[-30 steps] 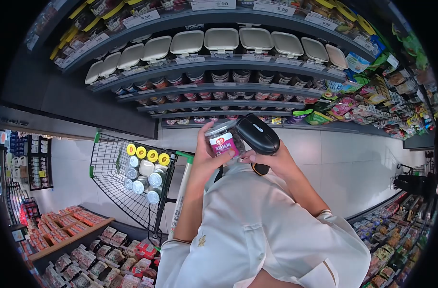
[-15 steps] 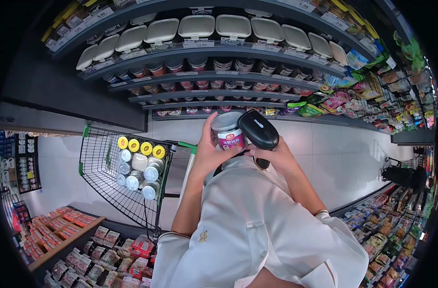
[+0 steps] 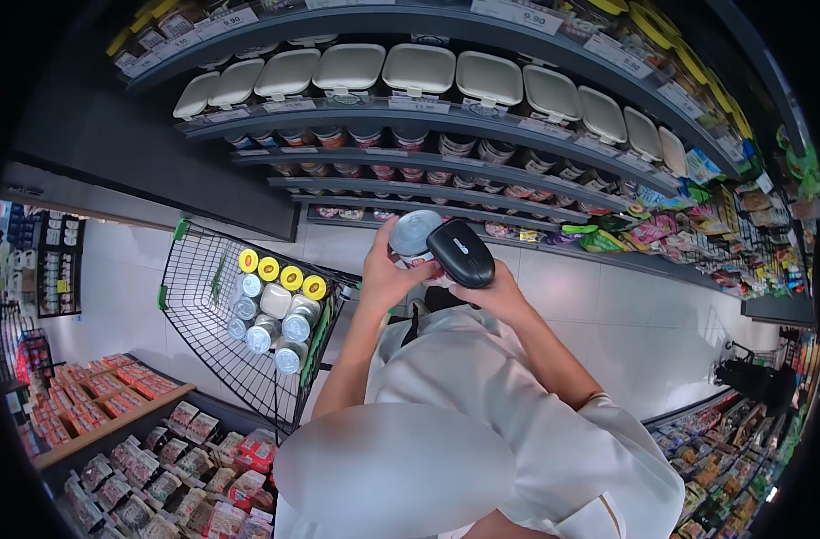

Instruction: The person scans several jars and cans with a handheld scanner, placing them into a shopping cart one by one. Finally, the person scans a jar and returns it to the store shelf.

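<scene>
A round jar [image 3: 415, 234] with a silvery lid is held upright in my left hand [image 3: 385, 274], whose fingers wrap round its side. Part of a pink and white label shows below the lid. My right hand [image 3: 495, 295] is closed round a black handheld scanner [image 3: 461, 253]. The scanner's head is beside the jar and overlaps its right edge; the handle is hidden beneath it. To the left, a wire shopping cart [image 3: 214, 326] holds several yellow-lidded jars [image 3: 268, 269], several silver-lidded containers [image 3: 290, 357] and a pale rectangular box [image 3: 277, 300].
Ahead, curved shelves [image 3: 338, 105] carry pale lidded boxes [image 3: 348, 67] and rows of jars. Packaged goods [image 3: 194, 458] fill a display at the lower left. More packets [image 3: 715, 458] line the right side. A dark cart-like object [image 3: 756, 382] stands farther off on the right.
The jar's lid now faces the camera more, and its label shows less. The scanner and my right hand have shifted left. The view has turned, moving the cart and shelves rightward in the picture.
</scene>
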The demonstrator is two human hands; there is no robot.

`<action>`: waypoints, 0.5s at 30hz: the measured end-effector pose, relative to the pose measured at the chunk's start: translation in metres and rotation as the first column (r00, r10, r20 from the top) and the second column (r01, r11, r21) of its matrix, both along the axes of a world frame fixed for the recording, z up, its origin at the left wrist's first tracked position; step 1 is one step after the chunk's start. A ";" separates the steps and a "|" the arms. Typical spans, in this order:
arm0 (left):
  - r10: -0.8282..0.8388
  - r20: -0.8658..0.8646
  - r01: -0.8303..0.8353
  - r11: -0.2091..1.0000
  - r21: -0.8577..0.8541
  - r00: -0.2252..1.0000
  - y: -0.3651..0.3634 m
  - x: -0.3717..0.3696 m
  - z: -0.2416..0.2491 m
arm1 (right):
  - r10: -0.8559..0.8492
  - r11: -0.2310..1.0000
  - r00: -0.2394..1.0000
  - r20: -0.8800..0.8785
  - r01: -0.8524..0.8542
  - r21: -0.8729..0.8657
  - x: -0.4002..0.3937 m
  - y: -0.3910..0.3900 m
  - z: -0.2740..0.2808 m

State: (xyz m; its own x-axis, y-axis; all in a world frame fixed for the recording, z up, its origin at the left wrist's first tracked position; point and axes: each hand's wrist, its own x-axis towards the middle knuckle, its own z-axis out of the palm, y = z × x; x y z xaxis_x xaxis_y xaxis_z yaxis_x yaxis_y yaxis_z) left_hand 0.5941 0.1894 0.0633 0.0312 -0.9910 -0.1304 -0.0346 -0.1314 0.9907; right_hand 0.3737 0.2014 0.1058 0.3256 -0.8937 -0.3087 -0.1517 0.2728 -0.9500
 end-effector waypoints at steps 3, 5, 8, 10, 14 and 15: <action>0.038 0.079 -0.036 0.999 -0.027 0.996 -0.037 0.014 -0.005 | 0.007 1.000 1.000 0.014 -0.007 0.011 0.016 -0.037 -0.024; 0.063 0.085 -0.057 0.996 -0.069 0.994 -0.063 0.025 -0.012 | 0.035 0.997 0.999 0.002 -0.035 -0.069 0.029 -0.065 -0.044; 0.150 0.164 -0.117 0.973 -0.197 0.975 -0.107 0.046 -0.053 | 0.096 0.979 0.995 0.021 -0.090 -0.182 0.049 -0.102 -0.076; 0.192 0.087 -0.165 0.953 -0.256 0.978 -0.130 0.054 -0.059 | 0.153 0.960 0.988 0.019 -0.144 -0.240 0.060 -0.124 -0.082; 0.261 0.154 -0.204 0.929 -0.309 0.953 -0.164 0.067 -0.066 | 0.216 0.910 0.976 0.041 -0.185 -0.371 0.082 -0.159 -0.087; 0.262 0.152 -0.200 0.922 -0.331 0.953 -0.169 0.069 -0.067 | 0.305 0.890 0.952 0.004 -0.283 -0.358 0.084 -0.170 -0.089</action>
State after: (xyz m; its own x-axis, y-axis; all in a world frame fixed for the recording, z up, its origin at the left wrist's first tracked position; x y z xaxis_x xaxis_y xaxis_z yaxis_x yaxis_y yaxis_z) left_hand 0.6626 0.0203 -0.0034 0.2576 -0.9429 0.2113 -0.2317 0.1520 0.9608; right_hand 0.4578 0.0317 0.0168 0.5983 -0.8006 0.0333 -0.1144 -0.1264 -0.9854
